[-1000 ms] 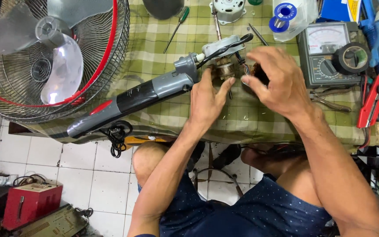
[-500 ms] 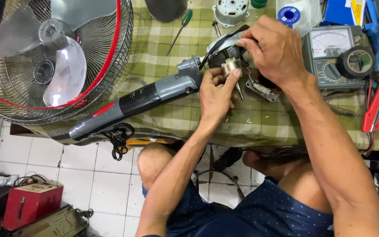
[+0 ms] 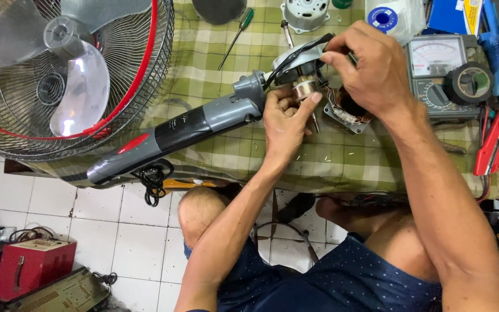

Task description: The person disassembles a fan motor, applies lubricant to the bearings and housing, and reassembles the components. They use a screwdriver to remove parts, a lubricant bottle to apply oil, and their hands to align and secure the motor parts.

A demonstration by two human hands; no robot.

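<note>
Bright, even light; sharp, slight edge distortion.

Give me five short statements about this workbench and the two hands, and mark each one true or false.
1. The left hand touches the fan motor rotor, whose shaft points down toward the person. True.
2. The right hand rests flat on the checked tablecloth, away from the motor. False: it grips the top of the motor assembly beside the copper-wound stator.
3. The fan guard with blades lies at the left end of the bench. True.
4. The analog multimeter is in the left hand. False: it lies on the bench right of the hands, a roll of black tape on it.
5. A green-handled screwdriver lies on the cloth, untouched. True.
</note>
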